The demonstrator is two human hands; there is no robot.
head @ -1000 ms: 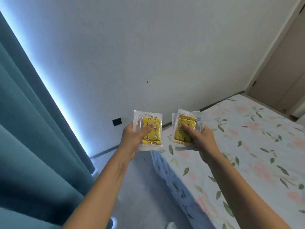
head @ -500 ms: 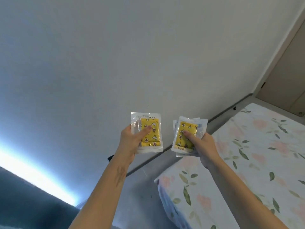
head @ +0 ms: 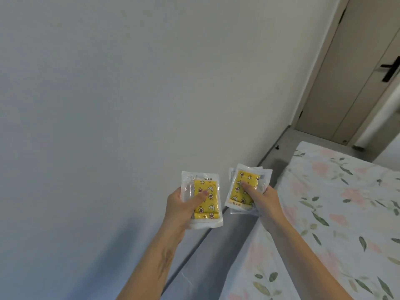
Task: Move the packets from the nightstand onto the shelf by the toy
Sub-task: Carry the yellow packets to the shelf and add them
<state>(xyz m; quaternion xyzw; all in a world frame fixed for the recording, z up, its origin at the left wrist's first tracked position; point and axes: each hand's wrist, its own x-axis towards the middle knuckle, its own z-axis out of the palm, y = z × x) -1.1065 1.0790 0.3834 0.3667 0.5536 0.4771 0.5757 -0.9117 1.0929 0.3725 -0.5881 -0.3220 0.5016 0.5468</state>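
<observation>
While both arms reach out ahead, the plain grey wall [head: 112, 109] fills the view from nine o'clock round to one. A bed with a floral cover [head: 337, 224] takes the four o'clock side, and a closed door [head: 355, 68] with a dark handle [head: 389, 69] stands at two o'clock. Neither nightstand, shelf nor toy is in sight, so I judge the carry is under way with the set-down yet to come.

Near the centre, the left hand [head: 180, 210] grips a clear packet with a yellow printed insert [head: 202, 199], thumb laid across its face and fingers behind. Just beside it at three o'clock, the right hand [head: 263, 199] pinches a fanned stack of like packets [head: 245, 188], thumb on top; how many are in the stack cannot be told.

Slick film is the risk. The right stack is already splayed, and only the thumb's pressure binds it, so a swing or a loosened pinch could let a lower packet slide out and drop into the gap between bed and wall. Releasing both hands at once on the shelf could also scatter them.
</observation>
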